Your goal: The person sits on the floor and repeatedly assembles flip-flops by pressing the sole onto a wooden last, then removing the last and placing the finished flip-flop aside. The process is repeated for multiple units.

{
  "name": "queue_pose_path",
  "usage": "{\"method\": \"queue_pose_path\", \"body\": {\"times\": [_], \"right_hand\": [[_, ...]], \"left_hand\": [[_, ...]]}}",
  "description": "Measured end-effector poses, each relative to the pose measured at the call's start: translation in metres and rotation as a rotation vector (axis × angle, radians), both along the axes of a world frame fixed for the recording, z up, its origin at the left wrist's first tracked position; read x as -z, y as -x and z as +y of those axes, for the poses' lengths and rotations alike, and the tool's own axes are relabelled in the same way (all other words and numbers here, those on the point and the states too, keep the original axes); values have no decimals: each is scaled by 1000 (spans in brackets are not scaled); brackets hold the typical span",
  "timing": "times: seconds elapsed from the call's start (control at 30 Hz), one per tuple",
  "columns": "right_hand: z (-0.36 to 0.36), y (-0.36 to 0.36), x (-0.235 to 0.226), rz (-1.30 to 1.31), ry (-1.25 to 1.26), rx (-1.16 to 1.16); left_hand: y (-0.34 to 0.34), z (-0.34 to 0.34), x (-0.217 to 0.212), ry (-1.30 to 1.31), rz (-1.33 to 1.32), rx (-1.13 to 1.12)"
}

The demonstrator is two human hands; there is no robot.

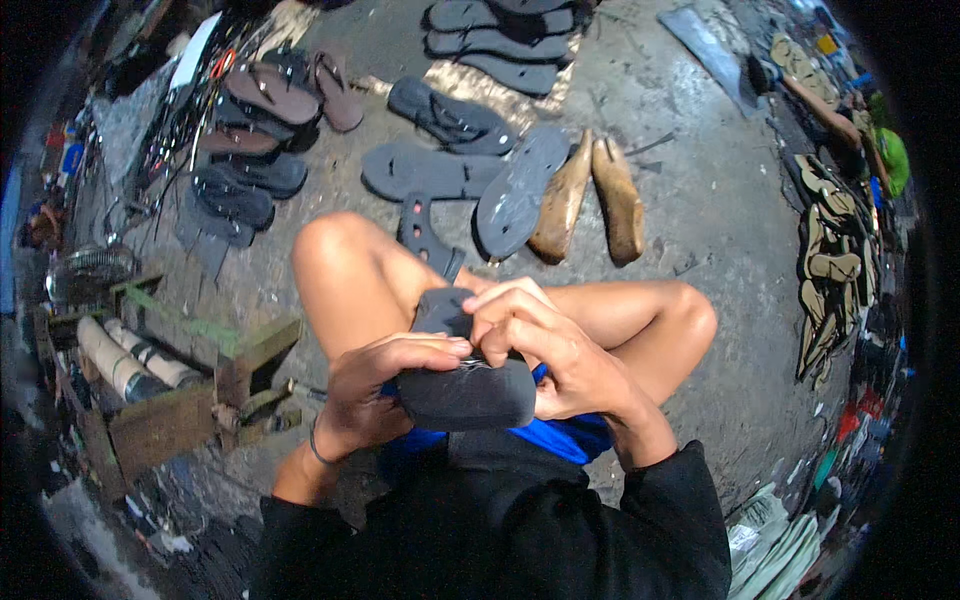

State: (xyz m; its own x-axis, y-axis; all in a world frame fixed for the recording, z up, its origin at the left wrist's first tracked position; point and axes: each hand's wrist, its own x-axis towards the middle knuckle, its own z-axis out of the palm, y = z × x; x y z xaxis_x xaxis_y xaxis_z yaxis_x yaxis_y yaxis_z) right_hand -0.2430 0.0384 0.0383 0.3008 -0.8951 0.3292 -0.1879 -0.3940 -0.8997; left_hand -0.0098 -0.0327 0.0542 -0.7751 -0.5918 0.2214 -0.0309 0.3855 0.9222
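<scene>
Above my lap I hold a black sandal sole [468, 396], its broad end toward me and its narrower part pointing away. My left hand [378, 378] grips its left edge, fingers lying across the top. The fingers of my right hand [535, 340] are bent and press on the sole's upper middle and right edge. Thin pale strands show on the sole between my fingertips; what they are I cannot tell. Past my feet lie dark sole pieces [518, 192] and a black flip-flop [452, 117]. Beside them rest two wooden shoe lasts [562, 200].
Brown flip-flops [272, 92] and black flip-flops [232, 195] lie at the far left. More dark soles [497, 46] are stacked at the back. A wooden frame [165, 425] stands at my left. Tan sandals [828, 265] line the right, near another person's arm [820, 108].
</scene>
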Motion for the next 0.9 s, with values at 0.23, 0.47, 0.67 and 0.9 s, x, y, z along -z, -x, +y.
{"method": "queue_pose_path", "body": {"times": [0.23,0.47,0.67,0.9], "right_hand": [[-74,72,157,462,-236,1096],[-68,53,217,492,-761,1244],[-73,55,190,675,-788,1110],[16,58,110,-1437,-353,704]], "left_hand": [[17,13,-28,-454,50,-538],[14,71,60,-1494,229,-15],[29,62,68,-1236,224,27],[36,15,83,-1118,477,-195]]}}
